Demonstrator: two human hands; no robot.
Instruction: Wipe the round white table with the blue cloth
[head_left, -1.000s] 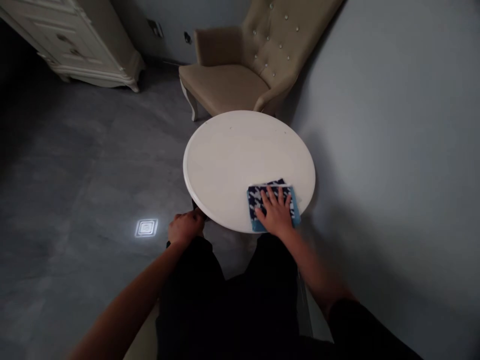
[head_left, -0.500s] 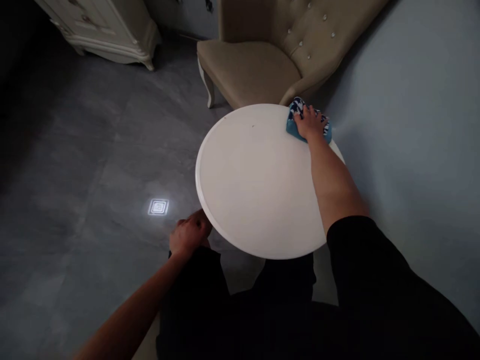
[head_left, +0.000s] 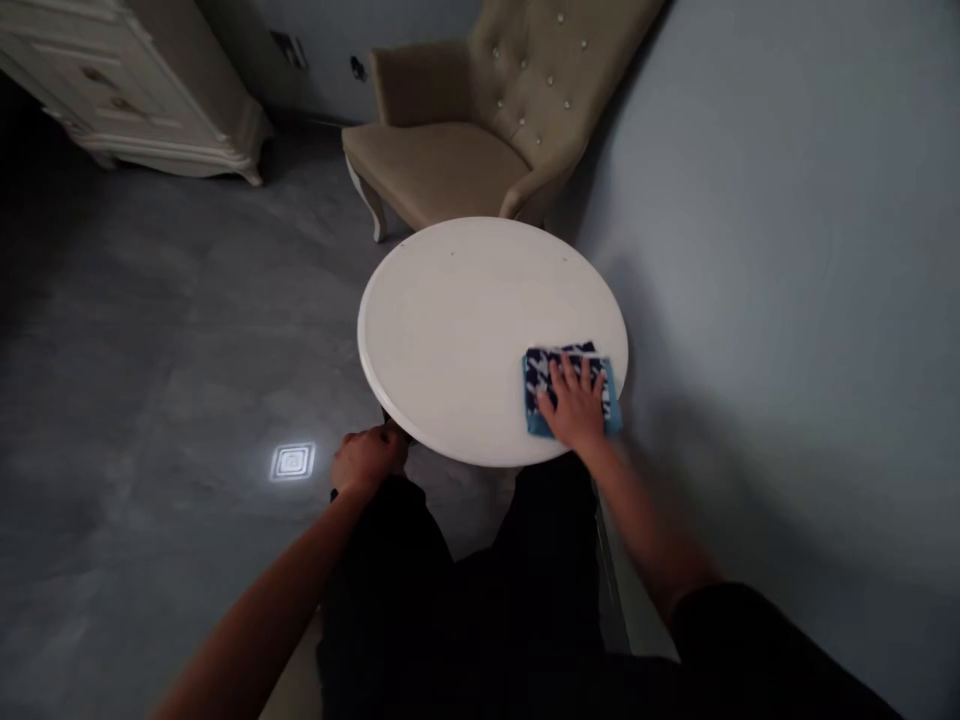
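A folded cloth (head_left: 536,412), teal with a dark blue and white pattern, lies on the round white table (head_left: 442,330) near its right front rim. My right hand (head_left: 576,400) presses flat on top of the cloth, its fingers spread apart. Just below the table's left front rim, my left hand (head_left: 367,458) is closed over my knee. Its fingertips are hidden under the tabletop, and what they hold, if anything, does not show. A few small dark marks are visible toward the tabletop's far side.
Beyond the table stands a beige buttoned armchair (head_left: 439,170), close to the far rim. A grey wall (head_left: 750,250) runs along the right side. At the upper left is a cream cabinet (head_left: 142,95). A bright square light patch (head_left: 292,462) shows on the grey floor (head_left: 187,360).
My right hand has moved with the cloth from the far right rim toward me, to the near right part of the tabletop. My left hand stays by the rim. The view has shifted.
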